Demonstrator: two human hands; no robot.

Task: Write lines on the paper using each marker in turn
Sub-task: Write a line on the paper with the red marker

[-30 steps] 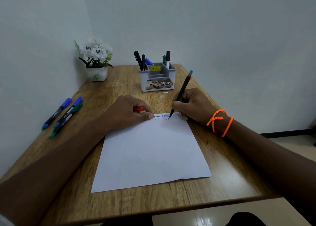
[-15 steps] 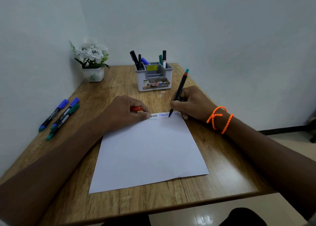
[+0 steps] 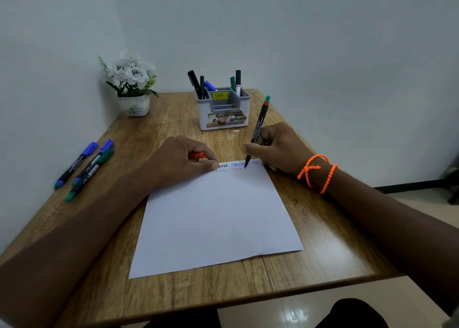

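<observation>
A white sheet of paper (image 3: 216, 216) lies on the wooden table (image 3: 330, 248). Short zigzag lines in black, blue, green and red run along its far edge. My right hand (image 3: 278, 149) grips a black marker (image 3: 257, 131) with a red band and green end, its tip touching the paper at the end of a red zigzag. My left hand (image 3: 178, 161) rests on the paper's far left corner and holds a red cap (image 3: 196, 155) in its curled fingers.
Three capped markers (image 3: 85, 168), two blue and one green, lie at the table's left edge. A grey-white holder (image 3: 223, 111) with several more markers stands at the back. A potted white flower (image 3: 131, 87) sits in the back left corner. Walls close in behind and left.
The marker tip has shifted slightly right along the second row, lengthening the red zigzag. The left hand stays in place. The camera has shifted a little.
</observation>
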